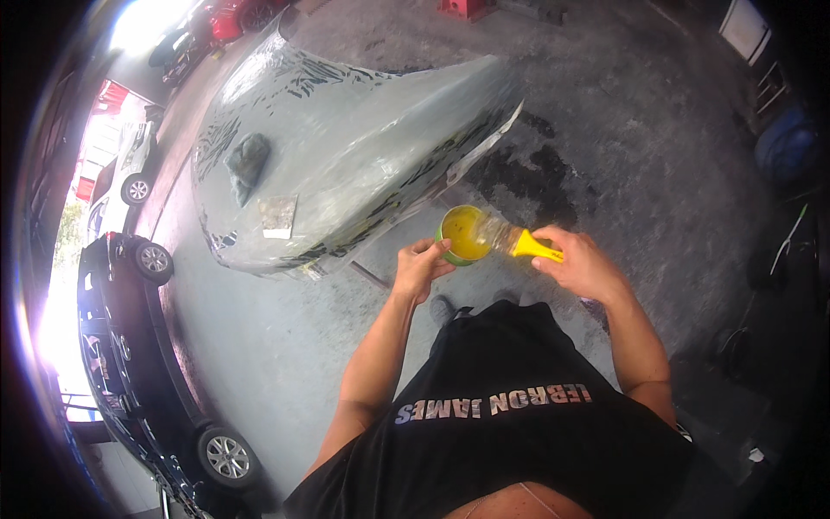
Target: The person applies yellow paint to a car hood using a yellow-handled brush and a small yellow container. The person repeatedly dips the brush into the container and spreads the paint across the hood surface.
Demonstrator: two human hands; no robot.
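Note:
My left hand (421, 266) grips a small round can (456, 227), green outside and yellow inside, from its left side. In my right hand (581, 265) is a paintbrush (527, 246) with a yellow handle, my fingers closed around that handle. Its bristle end (494, 233) is at the right rim of the can; how far it dips inside I cannot tell. Beyond both hands lies a large curved grey panel (346, 147), shaped like a car hood, with dark and shiny patches. On it rest a crumpled grey-green cloth (248, 164) and a flat whitish square piece (278, 216).
A black car (143, 363) stands along the left, with a white car (125, 173) behind it. Part of a red vehicle (232, 22) shows at the far left. A red metal object (465, 9) is at the back, and a blue drum-like object (787, 145) at the right.

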